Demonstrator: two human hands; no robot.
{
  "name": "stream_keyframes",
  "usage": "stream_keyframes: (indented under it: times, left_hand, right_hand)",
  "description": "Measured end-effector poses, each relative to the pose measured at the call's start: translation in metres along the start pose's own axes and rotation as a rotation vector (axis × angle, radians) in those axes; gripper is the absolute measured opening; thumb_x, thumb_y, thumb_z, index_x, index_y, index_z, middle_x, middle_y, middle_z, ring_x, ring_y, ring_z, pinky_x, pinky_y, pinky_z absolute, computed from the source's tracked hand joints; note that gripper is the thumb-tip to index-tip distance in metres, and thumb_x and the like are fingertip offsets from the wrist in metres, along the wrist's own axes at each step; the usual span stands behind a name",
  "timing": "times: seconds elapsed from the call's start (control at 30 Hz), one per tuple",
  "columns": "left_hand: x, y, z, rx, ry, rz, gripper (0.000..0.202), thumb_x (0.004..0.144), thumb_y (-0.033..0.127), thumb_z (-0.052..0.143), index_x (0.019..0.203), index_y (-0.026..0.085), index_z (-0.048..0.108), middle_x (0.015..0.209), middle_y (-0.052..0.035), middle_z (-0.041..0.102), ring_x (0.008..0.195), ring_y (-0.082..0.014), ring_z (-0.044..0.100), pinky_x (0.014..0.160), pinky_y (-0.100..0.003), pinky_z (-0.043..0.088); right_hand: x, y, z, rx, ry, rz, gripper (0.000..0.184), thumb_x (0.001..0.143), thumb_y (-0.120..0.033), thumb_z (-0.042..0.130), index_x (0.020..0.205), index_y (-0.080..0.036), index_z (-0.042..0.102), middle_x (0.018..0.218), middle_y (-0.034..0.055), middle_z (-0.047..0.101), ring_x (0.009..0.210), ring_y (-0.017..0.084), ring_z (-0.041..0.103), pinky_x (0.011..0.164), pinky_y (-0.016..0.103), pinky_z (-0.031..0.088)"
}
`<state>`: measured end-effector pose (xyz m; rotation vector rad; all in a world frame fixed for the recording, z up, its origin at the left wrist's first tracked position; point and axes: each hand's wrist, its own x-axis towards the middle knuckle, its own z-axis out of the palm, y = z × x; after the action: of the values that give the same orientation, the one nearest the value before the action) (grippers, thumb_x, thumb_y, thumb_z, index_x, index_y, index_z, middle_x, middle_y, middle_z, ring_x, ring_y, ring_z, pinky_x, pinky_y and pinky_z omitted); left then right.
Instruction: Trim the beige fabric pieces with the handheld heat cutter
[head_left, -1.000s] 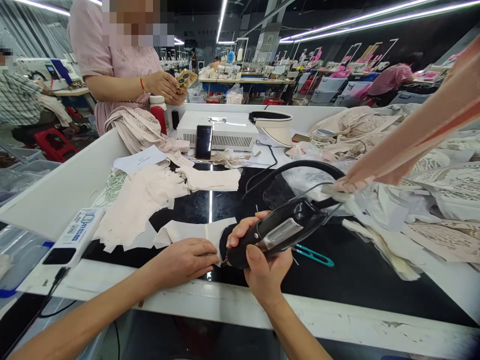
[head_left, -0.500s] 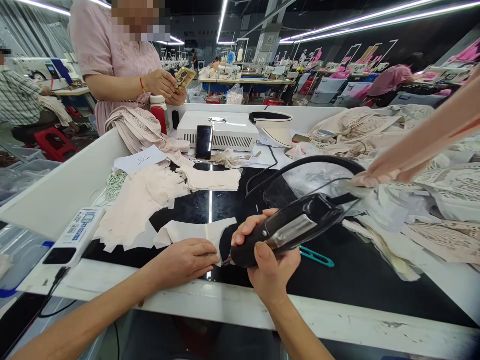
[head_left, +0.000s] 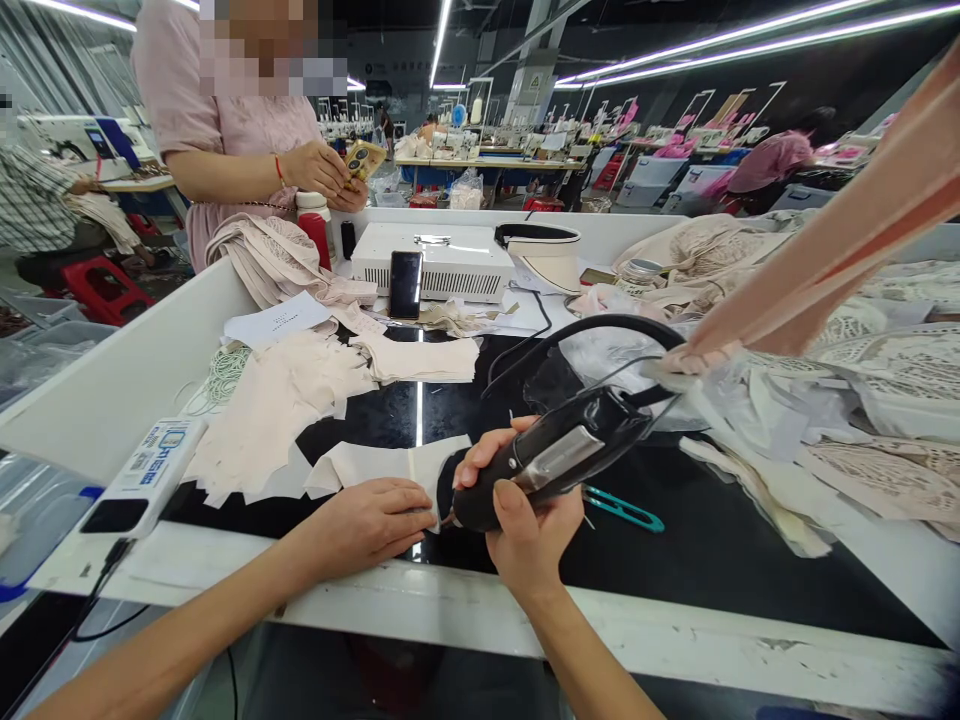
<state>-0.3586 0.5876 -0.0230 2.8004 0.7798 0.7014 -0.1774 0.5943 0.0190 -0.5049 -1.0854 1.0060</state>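
Fingers of the right hand (head_left: 529,530) clamp a black tool (head_left: 559,455). The left hand (head_left: 367,522), at nine o'clock, fingers together, presses pale fabric (head_left: 360,463).

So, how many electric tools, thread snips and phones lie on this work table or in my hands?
Black electric hand tool, in right hand: 1
Teal plastic thread snips: 1
Black flat phone, against white metal box: 1
Total: 3
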Motion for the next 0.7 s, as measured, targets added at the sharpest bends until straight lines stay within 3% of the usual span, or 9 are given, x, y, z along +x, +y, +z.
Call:
stream_keyframes:
  times: [0.7]
  left_hand:
    - [-0.0008, -0.0011, 0.0012, 0.004, 0.012, 0.002, 0.025, 0.103, 0.021, 0.046, 0.117, 0.015, 0.065, 0.116, -0.0111, 0.07, 0.112, -0.0201, 0.066, 0.102, -0.034, 0.055]
  right_hand:
    - [-0.001, 0.0024, 0.0031, -0.018, 0.008, -0.016, 0.036, 0.085, -0.034, 0.073, 0.114, -0.027, 0.053, 0.082, -0.0029, 0.062, 0.062, 0.013, 0.06, 0.058, 0.029, 0.053]
